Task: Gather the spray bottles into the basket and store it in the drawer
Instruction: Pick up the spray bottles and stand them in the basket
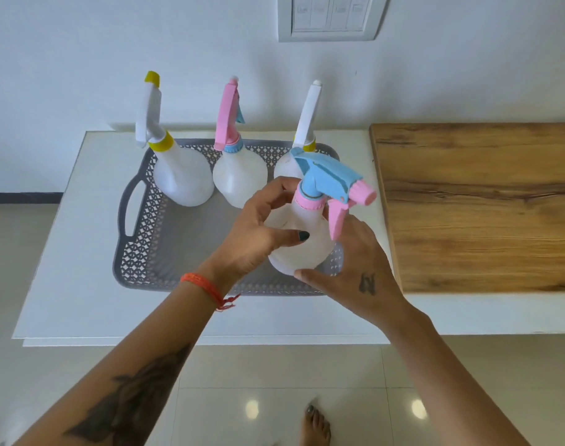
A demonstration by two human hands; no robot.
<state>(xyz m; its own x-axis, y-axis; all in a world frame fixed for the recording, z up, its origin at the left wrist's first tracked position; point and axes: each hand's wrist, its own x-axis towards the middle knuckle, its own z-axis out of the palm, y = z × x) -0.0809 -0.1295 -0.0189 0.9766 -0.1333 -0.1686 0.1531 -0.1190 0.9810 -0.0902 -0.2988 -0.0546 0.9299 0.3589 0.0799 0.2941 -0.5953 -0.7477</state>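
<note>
A white tabletop [91, 239] against a pale wall carries a grey basket [152, 233] at frame centre. Three spray bottles stand along its far side. Both hands, left hand [258, 233] and right hand [361, 268], clasp a fourth bottle [302, 239] over the basket's near-right corner. Gathering looks nearly finished; next it must be lowered clear of the rim. The lower-left basket floor offers open room.

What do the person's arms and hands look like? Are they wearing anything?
No sleeves. The left wrist wears an orange thread bracelet, and the left forearm has a big dark tattoo. The left hand has dark nail polish. The right hand has a small dark tattoo.
</note>
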